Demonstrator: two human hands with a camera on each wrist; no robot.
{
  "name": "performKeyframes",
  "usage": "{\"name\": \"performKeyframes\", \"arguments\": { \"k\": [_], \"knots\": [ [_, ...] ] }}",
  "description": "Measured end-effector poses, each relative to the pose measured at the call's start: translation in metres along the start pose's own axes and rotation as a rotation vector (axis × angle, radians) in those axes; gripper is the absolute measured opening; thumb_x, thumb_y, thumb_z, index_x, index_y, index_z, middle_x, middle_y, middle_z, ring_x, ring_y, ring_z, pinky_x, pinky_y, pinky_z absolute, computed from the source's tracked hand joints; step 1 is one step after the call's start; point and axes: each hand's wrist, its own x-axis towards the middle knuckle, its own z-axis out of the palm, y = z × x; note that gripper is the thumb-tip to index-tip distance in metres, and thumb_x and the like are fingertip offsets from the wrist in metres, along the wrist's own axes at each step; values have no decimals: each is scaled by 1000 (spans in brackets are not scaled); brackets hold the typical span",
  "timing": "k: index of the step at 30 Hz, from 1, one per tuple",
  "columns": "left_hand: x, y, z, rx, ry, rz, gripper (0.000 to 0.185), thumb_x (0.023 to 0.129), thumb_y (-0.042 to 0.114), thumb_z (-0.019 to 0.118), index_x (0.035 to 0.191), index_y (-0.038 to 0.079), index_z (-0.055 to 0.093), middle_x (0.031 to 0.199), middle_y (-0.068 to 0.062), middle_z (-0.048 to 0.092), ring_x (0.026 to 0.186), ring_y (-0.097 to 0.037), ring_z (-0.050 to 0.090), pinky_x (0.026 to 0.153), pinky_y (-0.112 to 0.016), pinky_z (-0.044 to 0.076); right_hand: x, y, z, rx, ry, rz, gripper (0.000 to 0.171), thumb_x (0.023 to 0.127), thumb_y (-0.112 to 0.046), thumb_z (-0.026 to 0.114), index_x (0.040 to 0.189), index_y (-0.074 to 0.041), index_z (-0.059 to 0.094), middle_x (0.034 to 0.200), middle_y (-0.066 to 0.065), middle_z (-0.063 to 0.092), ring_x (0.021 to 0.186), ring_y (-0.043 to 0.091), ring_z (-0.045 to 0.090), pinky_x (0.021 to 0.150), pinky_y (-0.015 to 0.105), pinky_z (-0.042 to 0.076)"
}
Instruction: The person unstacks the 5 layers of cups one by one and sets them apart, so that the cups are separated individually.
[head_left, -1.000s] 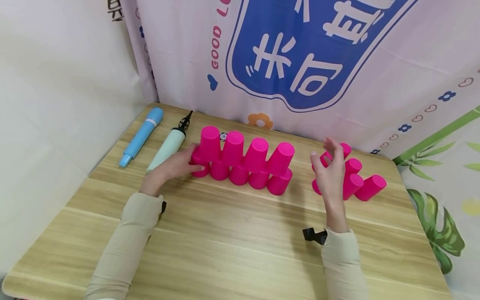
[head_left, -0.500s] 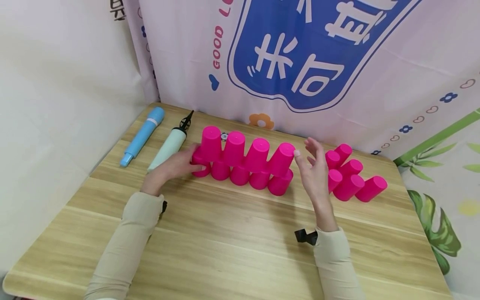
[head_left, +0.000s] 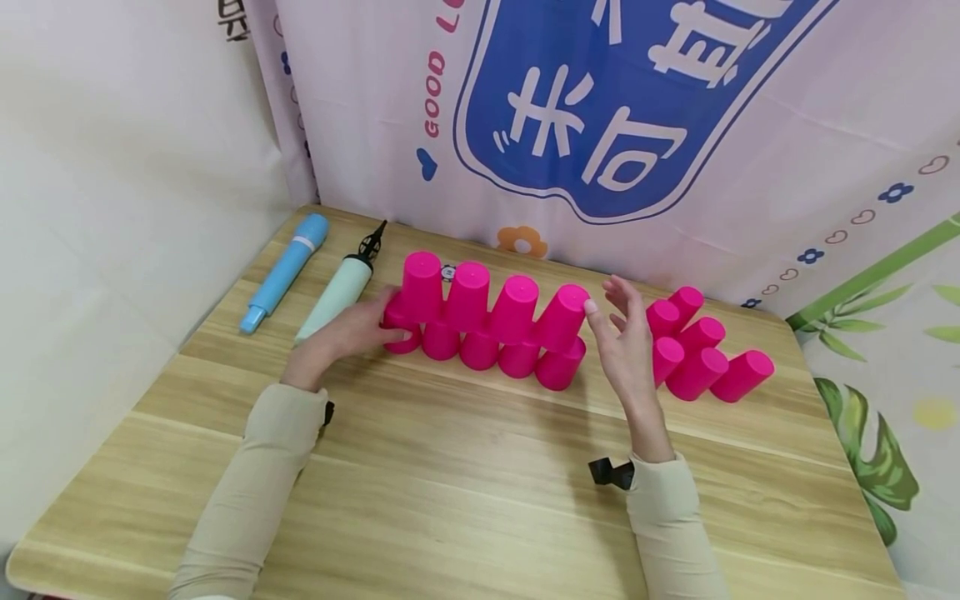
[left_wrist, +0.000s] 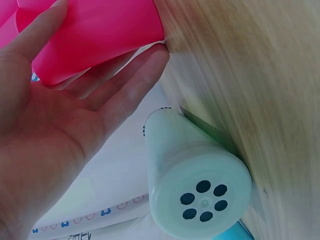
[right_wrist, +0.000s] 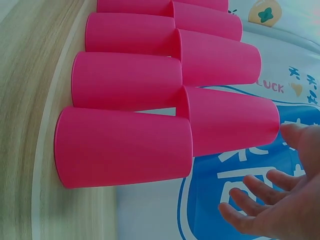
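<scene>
Pink plastic cups stand upside down in two rows, one on top of the other. My left hand (head_left: 363, 323) holds the leftmost lower cup (head_left: 408, 342), thumb across its front and fingers behind; in the left wrist view the fingers (left_wrist: 132, 82) reach along that cup (left_wrist: 107, 37) near the tabletop. My right hand (head_left: 627, 342) is beside the rightmost upper cup (head_left: 562, 318), its thumb tip right at the top edge of that cup. In the right wrist view the other fingers (right_wrist: 250, 197) are spread, away from the cups, with nothing in the palm.
Several more pink cups (head_left: 697, 373) stand upside down right of my right hand. A pale green hand pump (head_left: 335, 293) with a black nozzle and a blue pump (head_left: 281, 275) lie at the left on the wooden table (head_left: 465, 475). A printed curtain (head_left: 360, 125) hangs behind.
My right hand has moved left from over the loose cups to the right end of the stacked rows. My left hand stays on the leftmost lower cup.
</scene>
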Motion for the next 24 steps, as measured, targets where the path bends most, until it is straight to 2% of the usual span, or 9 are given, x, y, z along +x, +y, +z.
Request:
{"name": "performKeyframes", "arguments": {
  "k": [8,16,24],
  "knots": [
    [0,0,0,-3,-2,6,74,92,28,65,146,0,22,127,-23,56,109,-35,57,95,-50,45,0,4,-1,3,-5,24,53,97,-18,57,143,-2,36,140,24,43,133,37,37,109,55,29],
    [1,-2,1,1,1,8,75,92,28,65,147,1,22,126,-22,57,108,-34,58,95,-49,45,-2,1,1,5,-14,11,51,96,-13,58,141,2,37,137,24,46,129,36,42,107,51,34],
    [0,-1,1,13,4,10,75,93,29,65,147,0,21,126,-22,56,108,-34,58,95,-49,46,-3,2,2,-12,-39,35,50,98,-16,55,142,0,37,137,22,48,126,34,46,105,49,37]
  ]
}}
